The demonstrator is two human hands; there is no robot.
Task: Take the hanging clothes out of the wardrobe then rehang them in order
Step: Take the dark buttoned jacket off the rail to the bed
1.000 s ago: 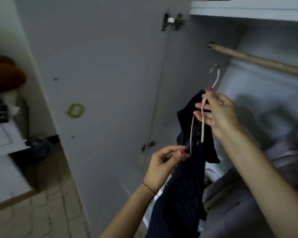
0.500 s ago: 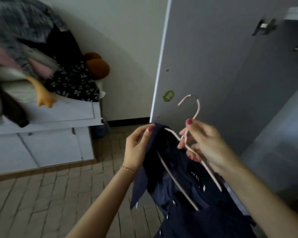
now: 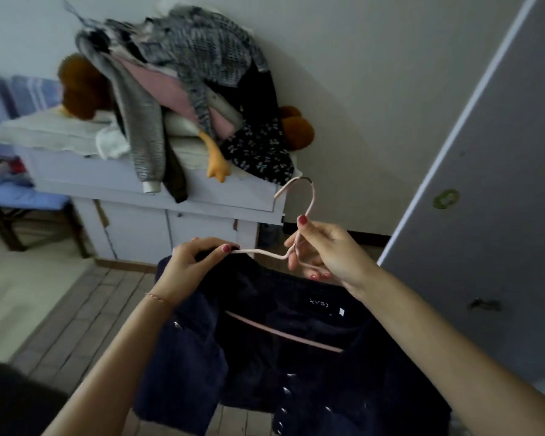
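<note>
A dark navy cardigan [image 3: 265, 366] with a row of small buttons hangs on a thin pink hanger [image 3: 309, 202], held out in front of me above the floor. My right hand [image 3: 324, 250] grips the hanger at its neck, just under the hook. My left hand [image 3: 191, 265] pinches the cardigan's left shoulder where the hanger's arm ends. The hanger's lower bar [image 3: 283, 333] shows through the open neckline. The wardrobe's inside is out of view; only its open grey door [image 3: 485, 215] shows at the right.
A white low cabinet [image 3: 158, 212] stands against the wall at the left, piled with clothes [image 3: 186, 77], among them a grey knit, pink and floral pieces, and orange plush toys. A blue-covered seat [image 3: 16, 184] sits far left. The floor [image 3: 82, 309] is tiled.
My view has swung left from the wardrobe's inside to the cabinet. The hanger with the cardigan came away from the rail and levelled out; my left hand moved up to the cardigan's shoulder.
</note>
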